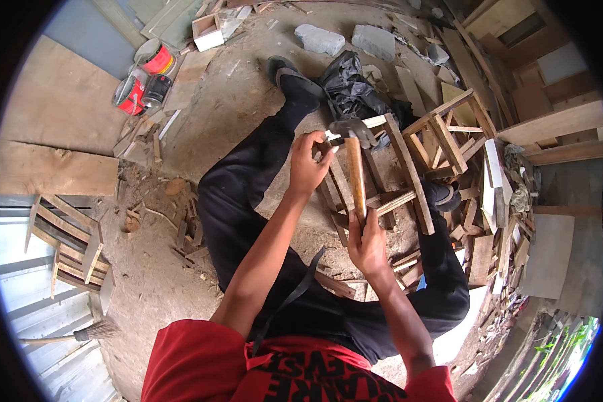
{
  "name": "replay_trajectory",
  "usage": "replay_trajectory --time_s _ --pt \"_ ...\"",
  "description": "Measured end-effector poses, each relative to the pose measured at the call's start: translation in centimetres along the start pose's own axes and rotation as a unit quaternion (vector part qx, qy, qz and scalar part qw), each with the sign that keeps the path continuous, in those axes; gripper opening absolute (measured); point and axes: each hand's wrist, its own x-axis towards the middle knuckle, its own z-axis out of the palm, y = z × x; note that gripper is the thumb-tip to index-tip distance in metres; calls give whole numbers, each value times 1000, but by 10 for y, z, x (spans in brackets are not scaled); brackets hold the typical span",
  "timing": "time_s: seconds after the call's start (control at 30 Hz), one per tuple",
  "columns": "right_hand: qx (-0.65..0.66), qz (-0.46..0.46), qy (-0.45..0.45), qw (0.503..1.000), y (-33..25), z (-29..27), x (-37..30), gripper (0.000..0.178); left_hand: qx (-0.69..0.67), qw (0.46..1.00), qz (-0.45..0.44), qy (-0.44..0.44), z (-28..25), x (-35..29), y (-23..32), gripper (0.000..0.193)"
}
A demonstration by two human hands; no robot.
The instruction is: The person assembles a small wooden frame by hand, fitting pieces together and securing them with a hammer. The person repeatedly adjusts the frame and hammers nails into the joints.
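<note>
My right hand (368, 244) is closed around the wooden handle of a claw hammer (356, 175). Its dark metal head is at the upper end, over a corner of a small wooden frame (414, 184) standing between my legs. Beside the hammer head, my left hand (308, 164) has its fingers pinched together at a pale wood end of the frame. Whatever is between those fingertips is too small to make out. Slats and rails of the frame run down behind the hammer handle.
A second wooden frame (449, 141) stands to the right among piled wood scraps. Beyond my feet lie a black plastic bag (352, 87) and concrete blocks (320, 40). Paint cans (130, 94) stand far left. Nearer on the left are a slatted wooden piece (70, 244) and a brush (95, 331).
</note>
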Motion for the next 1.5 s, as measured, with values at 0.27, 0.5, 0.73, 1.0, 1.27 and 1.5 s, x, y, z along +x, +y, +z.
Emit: replay_trajectory --time_s 0.27,0.5,0.73,1.0,1.27,1.5 --pt "37 29 30 998 -15 4 -2 14 8 999 24 29 2 9 -1 17" --pt "4 53 -8 999 -22 -3 9 18 -61 998 0 30 9 5 -16 16" --pt "-14 34 18 999 -14 3 11 20 -89 995 -18 45 11 2 -12 15" --pt "-5 28 23 999 -46 -16 21 20 -110 993 -17 47 13 3 -22 18" --pt "-42 60 -34 997 -21 2 20 22 -97 994 -2 46 13 3 -25 19" --pt "-8 76 0 997 -31 -3 22 21 -98 994 -18 44 13 5 -22 16"
